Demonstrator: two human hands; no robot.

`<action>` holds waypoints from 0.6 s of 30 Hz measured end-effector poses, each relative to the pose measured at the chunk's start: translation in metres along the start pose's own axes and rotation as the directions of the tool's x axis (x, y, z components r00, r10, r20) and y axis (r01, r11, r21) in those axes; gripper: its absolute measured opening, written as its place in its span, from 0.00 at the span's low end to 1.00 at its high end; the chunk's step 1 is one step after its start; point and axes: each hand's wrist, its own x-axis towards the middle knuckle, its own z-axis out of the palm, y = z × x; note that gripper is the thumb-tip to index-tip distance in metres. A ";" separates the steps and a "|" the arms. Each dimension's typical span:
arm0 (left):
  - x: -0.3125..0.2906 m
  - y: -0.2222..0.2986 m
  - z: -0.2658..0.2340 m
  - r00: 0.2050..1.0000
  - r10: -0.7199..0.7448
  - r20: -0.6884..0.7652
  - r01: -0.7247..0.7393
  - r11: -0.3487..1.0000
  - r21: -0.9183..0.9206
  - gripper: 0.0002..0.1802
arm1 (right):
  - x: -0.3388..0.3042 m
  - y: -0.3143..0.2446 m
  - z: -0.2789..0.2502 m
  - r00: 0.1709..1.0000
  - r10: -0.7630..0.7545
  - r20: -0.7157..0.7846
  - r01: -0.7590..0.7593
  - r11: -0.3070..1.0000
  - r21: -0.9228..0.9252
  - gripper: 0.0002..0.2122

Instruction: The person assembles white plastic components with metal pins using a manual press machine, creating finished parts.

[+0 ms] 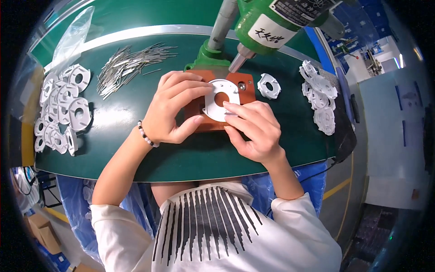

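Note:
A white plastic ring-shaped part (220, 84) with a large round hole lies on an orange-brown fixture block (199, 128). My left hand (174, 106) rests at its left side, fingers stretched over the block and fingertips on the part's edge, thumb apart. From the right, my right hand (256, 129) reaches over the part's lower right edge with its fingers drawn together. A short bit of a thin metal pin (230, 113) shows at these fingertips; the rest of it is hidden. Above the block hangs the tip (240, 59) of a green press (253, 27).
A pile of thin metal pins (124, 68) lies at the back left of the green table (181, 164). Several white plastic parts (63, 102) are heaped at the left, more white parts (321, 93) at the right. One white part (269, 86) lies beside the block. The press column (222, 27) stands behind.

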 end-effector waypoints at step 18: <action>-0.025 -0.077 -0.038 0.902 -0.427 -0.063 0.412 0.807 0.423 0.09 | 0.007 0.042 -0.004 0.865 0.458 -0.203 -0.166 0.646 0.745 0.14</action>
